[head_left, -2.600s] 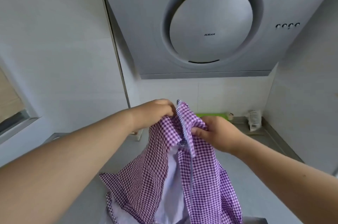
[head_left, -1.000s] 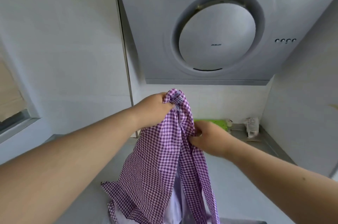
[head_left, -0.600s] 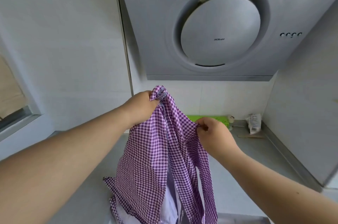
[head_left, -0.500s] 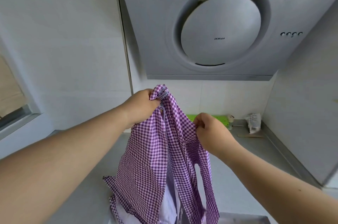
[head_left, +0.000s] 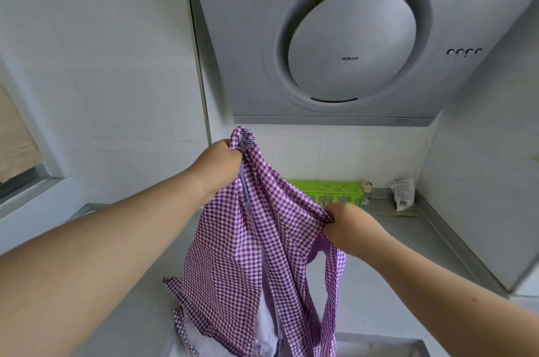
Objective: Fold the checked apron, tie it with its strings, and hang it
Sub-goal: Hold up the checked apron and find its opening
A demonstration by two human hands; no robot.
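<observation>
Holding the checked apron (head_left: 233,243) up over the grey desk (head_left: 388,275), I keep my left hand (head_left: 217,165) high, fingers bunched tight round its top end so the cloth hangs free. My right hand (head_left: 348,227) pinches an edge lower down, pulling it sideways, I judge to find the fold. Its long axis runs near vertical, top end up, tail trailing on the desk.

View: you have one wide-angle head camera, worn on your own head.
Facing: forward and slightly up at the range hood (head_left: 344,36), with the grey surface (head_left: 408,240) low in frame.
Nearness: close; your forearms enter from both bottom corners.
Shared: nothing, there is no second view.
</observation>
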